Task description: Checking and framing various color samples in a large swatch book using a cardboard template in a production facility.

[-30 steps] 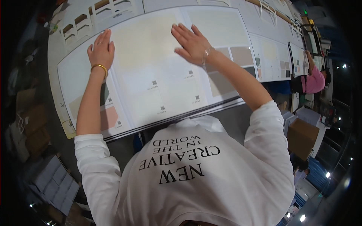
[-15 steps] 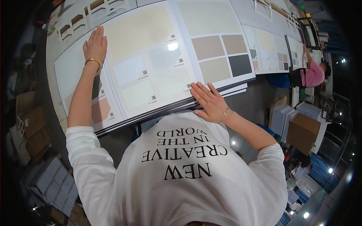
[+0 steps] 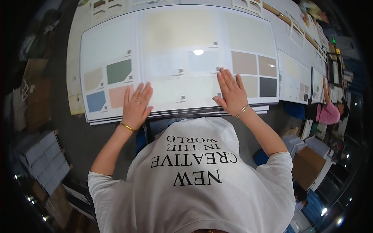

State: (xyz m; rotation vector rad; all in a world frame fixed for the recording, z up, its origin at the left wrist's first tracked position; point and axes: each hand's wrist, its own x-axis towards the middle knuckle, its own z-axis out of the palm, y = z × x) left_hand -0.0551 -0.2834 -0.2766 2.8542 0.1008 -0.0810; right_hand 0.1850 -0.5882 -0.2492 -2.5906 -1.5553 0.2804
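A large three-panel colour sample board [image 3: 163, 86] lies open on the table, topmost on a stack of similar boards. Its pale panels carry cream, white, green, blue, pink, taupe and dark grey swatches. Fingers stretched out, my left hand [image 3: 136, 104] rests on the near edge, by the fold beside the pink swatch [image 3: 116, 97]. My right hand [image 3: 232, 90] lies flat across the other fold, covering part of the beige swatch [image 3: 250, 83]. Both hands are open and hold nothing.
White slotted frames [image 3: 105, 9] stand along the table's far side. To the right lie more sample boards [image 3: 293, 73], where a person in a pink top [image 3: 329, 113] works. A cardboard box [image 3: 309, 165] stands at lower right, and stacked white packs [image 3: 44, 159] at lower left.
My left hand has come back from the far part of the left fold to the near edge. My right hand has moved slightly inward over the board. The view has turned.
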